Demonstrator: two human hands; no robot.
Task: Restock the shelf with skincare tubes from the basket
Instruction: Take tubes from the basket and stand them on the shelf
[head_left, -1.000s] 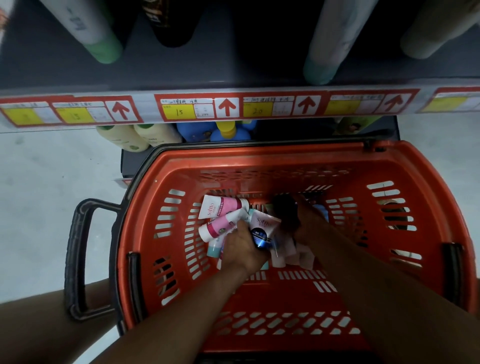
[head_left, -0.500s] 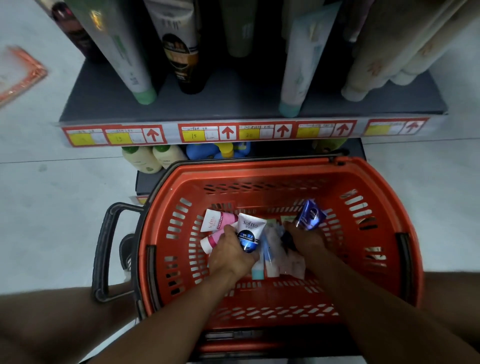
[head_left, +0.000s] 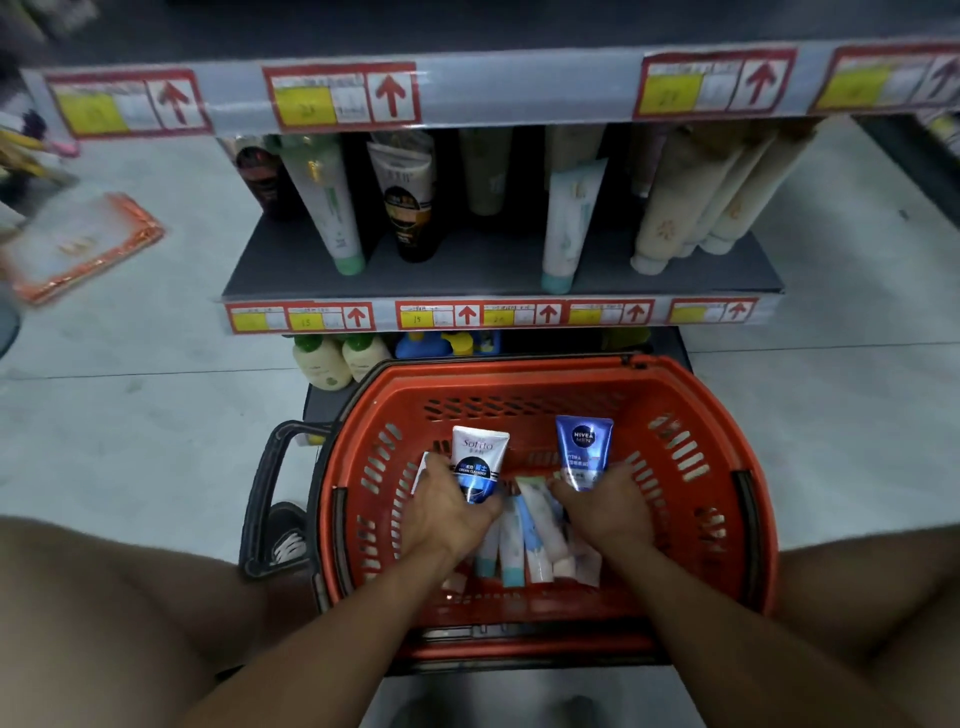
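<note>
An orange basket (head_left: 696, 415) sits on the floor in front of me. My left hand (head_left: 447, 512) is inside it, shut on a white and blue tube (head_left: 478, 457) that stands upright. My right hand (head_left: 605, 512) is shut on a blue tube (head_left: 584, 449), also upright. Between my hands lie several pale tubes (head_left: 524, 540) on the basket bottom. Beyond the basket is the dark shelf (head_left: 467, 270) with several tubes standing cap down, and gaps between them.
Price labels with red arrows (head_left: 467, 314) run along the shelf edges. Green-capped bottles (head_left: 337, 361) and blue bottles (head_left: 431, 343) stand on the lowest shelf behind the basket. An orange packet (head_left: 83, 244) lies on the floor at left. My knees flank the basket.
Both hands have lifted their tubes upright from the pile. My head has tilted up, so more of the shelf and an upper shelf edge show.
</note>
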